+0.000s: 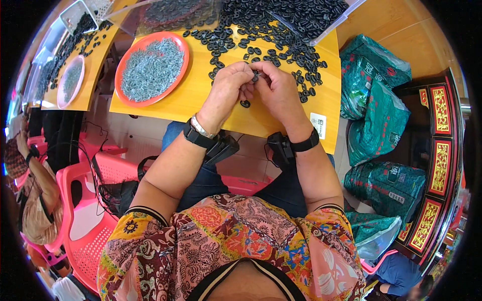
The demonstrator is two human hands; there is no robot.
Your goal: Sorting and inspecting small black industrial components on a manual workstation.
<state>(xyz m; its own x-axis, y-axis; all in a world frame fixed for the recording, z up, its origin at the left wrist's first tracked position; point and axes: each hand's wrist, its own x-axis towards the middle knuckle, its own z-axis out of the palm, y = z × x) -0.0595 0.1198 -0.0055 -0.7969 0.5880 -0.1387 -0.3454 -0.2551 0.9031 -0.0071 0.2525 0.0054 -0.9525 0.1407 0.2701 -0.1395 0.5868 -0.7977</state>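
Note:
Over the yellow table, my left hand and my right hand meet with fingertips together. Both are closed in a pinch around a small black part, mostly covered by the fingers. One loose black oval piece lies just below my hands, near the table's front edge. Many more black oval pieces with holes are scattered beyond and to the right of my hands. Left of my left hand, an orange-red plate holds a heap of small grey metal pieces that look like screws.
A clear plastic bin of black pieces stands at the back right. Green woven bags sit on the floor right of the table. Pink chairs stand at the left, near another person and a second table.

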